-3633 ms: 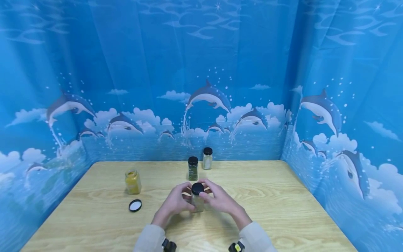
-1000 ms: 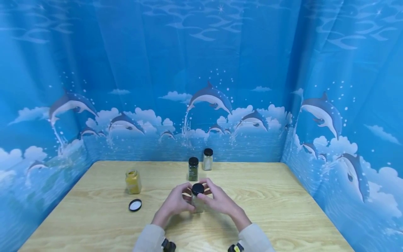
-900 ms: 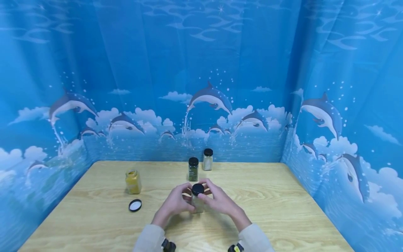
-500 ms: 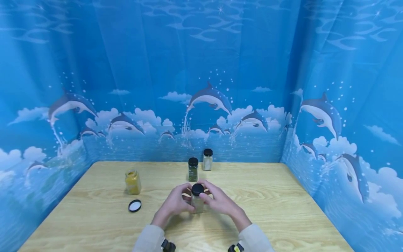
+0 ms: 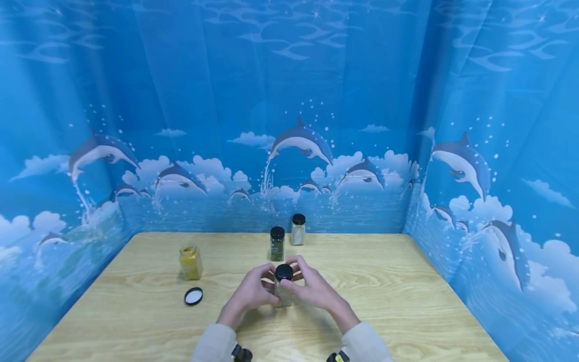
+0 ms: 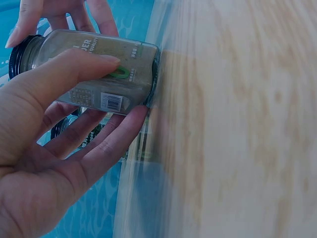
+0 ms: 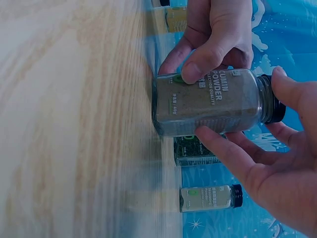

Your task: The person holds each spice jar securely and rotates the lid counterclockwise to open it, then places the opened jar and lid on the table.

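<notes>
A square glass jar of cumin powder point(image 7: 213, 101) with a black lid point(image 5: 284, 272) stands upright on the wooden table. My left hand point(image 5: 250, 290) grips the jar's body from the left; its thumb lies across the label in the left wrist view. My right hand point(image 5: 317, 290) holds the lid from the right, thumb at the near side and fingers on the far side. One right finger reaches down along the glass in the right wrist view. The lid sits on the jar's neck.
To the left, an uncapped jar of yellow powder point(image 5: 190, 264) stands behind a loose black lid point(image 5: 193, 296), white lining up. Behind my hands are a capped jar of green herbs point(image 5: 277, 246) and a capped seasoning powder jar point(image 5: 298, 232). A blue dolphin curtain point(image 5: 217, 125) borders the table.
My right thumb has moved leftward across the near side of the lid since half a second ago. The left hand and the jar stay in place.
</notes>
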`<state>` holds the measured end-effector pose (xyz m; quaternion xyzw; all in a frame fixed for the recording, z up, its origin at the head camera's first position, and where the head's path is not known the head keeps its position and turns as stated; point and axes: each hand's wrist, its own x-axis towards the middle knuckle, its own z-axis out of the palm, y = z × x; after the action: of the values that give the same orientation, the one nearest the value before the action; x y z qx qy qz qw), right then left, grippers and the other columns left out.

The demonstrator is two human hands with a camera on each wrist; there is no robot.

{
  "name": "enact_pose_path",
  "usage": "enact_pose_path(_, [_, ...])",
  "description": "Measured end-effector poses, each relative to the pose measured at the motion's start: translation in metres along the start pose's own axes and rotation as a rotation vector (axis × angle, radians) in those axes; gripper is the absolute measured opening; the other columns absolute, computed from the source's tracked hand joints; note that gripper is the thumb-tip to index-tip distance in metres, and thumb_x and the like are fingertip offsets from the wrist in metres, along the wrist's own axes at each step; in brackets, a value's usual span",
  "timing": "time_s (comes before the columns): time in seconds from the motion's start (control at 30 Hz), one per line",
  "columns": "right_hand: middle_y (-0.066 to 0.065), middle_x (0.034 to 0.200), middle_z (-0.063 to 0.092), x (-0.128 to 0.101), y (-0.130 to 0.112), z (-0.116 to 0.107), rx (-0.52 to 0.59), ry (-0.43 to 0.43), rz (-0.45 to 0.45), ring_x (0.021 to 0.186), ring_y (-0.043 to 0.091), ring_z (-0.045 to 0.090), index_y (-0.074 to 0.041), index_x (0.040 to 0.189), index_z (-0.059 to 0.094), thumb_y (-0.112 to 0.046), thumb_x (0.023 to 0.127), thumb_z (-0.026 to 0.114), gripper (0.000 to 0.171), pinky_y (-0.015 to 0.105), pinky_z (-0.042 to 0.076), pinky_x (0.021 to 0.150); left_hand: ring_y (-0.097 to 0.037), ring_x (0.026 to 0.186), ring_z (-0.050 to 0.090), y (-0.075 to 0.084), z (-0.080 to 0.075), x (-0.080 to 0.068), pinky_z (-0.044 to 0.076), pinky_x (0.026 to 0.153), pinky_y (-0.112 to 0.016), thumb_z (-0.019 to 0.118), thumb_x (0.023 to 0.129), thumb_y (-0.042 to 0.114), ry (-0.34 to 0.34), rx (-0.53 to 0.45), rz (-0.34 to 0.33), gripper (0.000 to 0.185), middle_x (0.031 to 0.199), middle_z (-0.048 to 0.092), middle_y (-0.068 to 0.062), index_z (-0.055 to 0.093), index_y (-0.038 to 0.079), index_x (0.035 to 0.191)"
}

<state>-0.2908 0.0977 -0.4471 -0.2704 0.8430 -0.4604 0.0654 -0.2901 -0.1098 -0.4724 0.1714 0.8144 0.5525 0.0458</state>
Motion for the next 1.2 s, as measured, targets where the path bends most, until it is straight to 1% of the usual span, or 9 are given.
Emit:
enact_pose_path(0.23, [0.017,0.128,0.066,-0.0007,-0.0012,-0.0005,-0.009,0.004,-0.028,0.116,0.031,0.066,-0.013,0.136,0.047,-0.032,0.104,0.061,0.04,0.051,0.057,0.101,-0.031,0.099,0.074,0.0008,0.0003,-0.0003,0.066,0.087,-0.04,0.086,0.062,-0.012,0.001,-0.009,-0.004,0.05,0.114,0.07,-0.016,0.065,0.005,0.104])
enact_pose_path(0.37, [0.02,0.131,0.063,-0.0008,-0.0009,-0.0026,-0.003,-0.028,-0.055,0.118,0.036,0.065,-0.011,0.142,0.048,-0.023,0.106,0.055,0.038,0.039,0.062,0.092,-0.031,0.099,0.074,0.0001,0.0003,0.0004,0.066,0.086,-0.04,0.086,0.062,-0.011,0.001,0.007,-0.017,0.051,0.116,0.07,-0.016,0.065,0.006,0.105])
enact_pose_path(0.47, [0.021,0.138,0.06,-0.0011,-0.0011,-0.0041,0.017,-0.061,-0.066,0.121,0.038,0.063,-0.008,0.147,0.047,-0.018,0.108,0.051,0.04,0.028,0.063,0.086,-0.031,0.099,0.074,-0.0015,0.0003,0.0008,0.066,0.087,-0.04,0.086,0.062,-0.011,-0.001,0.016,-0.023,0.052,0.116,0.07,-0.016,0.065,0.006,0.106])
enact_pose_path(0.57, [0.02,0.145,0.057,-0.0011,-0.0008,-0.0048,0.031,-0.083,-0.073,0.121,0.037,0.062,-0.006,0.15,0.045,-0.018,0.109,0.047,0.043,0.025,0.062,0.086,-0.031,0.099,0.075,-0.0023,0.0002,0.0009,0.066,0.087,-0.04,0.086,0.062,-0.011,-0.005,0.014,-0.02,0.052,0.116,0.07,-0.016,0.065,0.006,0.107])
enact_pose_path(0.73, [0.019,0.146,0.056,-0.0011,0.0002,-0.0046,0.06,-0.087,-0.046,0.122,0.034,0.061,-0.012,0.154,0.042,-0.02,0.11,0.047,0.046,0.029,0.064,0.088,-0.031,0.101,0.074,-0.0022,-0.0004,0.0006,0.065,0.088,-0.041,0.087,0.063,-0.009,-0.009,0.034,-0.004,0.052,0.115,0.07,-0.015,0.064,0.006,0.107])
enact_pose_path(0.87, [0.017,0.133,0.061,-0.001,0.0009,-0.0036,0.042,-0.065,-0.029,0.121,0.034,0.062,-0.017,0.154,0.041,-0.028,0.108,0.051,0.048,0.033,0.063,0.089,-0.031,0.102,0.073,-0.0017,-0.0006,0.0006,0.065,0.089,-0.041,0.087,0.064,-0.008,-0.012,0.037,0.0,0.05,0.116,0.069,-0.014,0.064,0.007,0.107])
enact_pose_path(0.97, [0.014,0.124,0.064,-0.0005,0.0006,-0.0014,0.007,-0.031,-0.018,0.119,0.032,0.064,-0.017,0.149,0.043,-0.036,0.106,0.057,0.049,0.042,0.06,0.095,-0.03,0.102,0.073,-0.0014,-0.0006,0.0006,0.065,0.089,-0.04,0.087,0.064,-0.009,-0.014,0.025,0.003,0.049,0.116,0.069,-0.014,0.065,0.007,0.105])
enact_pose_path(1.07, [0.013,0.124,0.066,0.0,-0.001,0.0011,0.005,0.004,-0.005,0.117,0.029,0.065,-0.015,0.143,0.046,-0.038,0.103,0.061,0.048,0.053,0.055,0.102,-0.03,0.1,0.074,-0.0012,-0.0004,0.0003,0.066,0.088,-0.038,0.087,0.063,-0.01,-0.01,0.011,0.011,0.049,0.113,0.07,-0.015,0.065,0.006,0.104])
enact_pose_path(1.2, [0.014,0.125,0.066,-0.0001,-0.003,0.0028,0.019,0.024,-0.012,0.115,0.029,0.064,-0.013,0.135,0.048,-0.035,0.102,0.064,0.043,0.058,0.053,0.104,-0.03,0.099,0.074,-0.0005,-0.0003,-0.0002,0.066,0.087,-0.038,0.086,0.062,-0.011,-0.006,-0.001,0.018,0.049,0.112,0.069,-0.015,0.065,0.005,0.103])
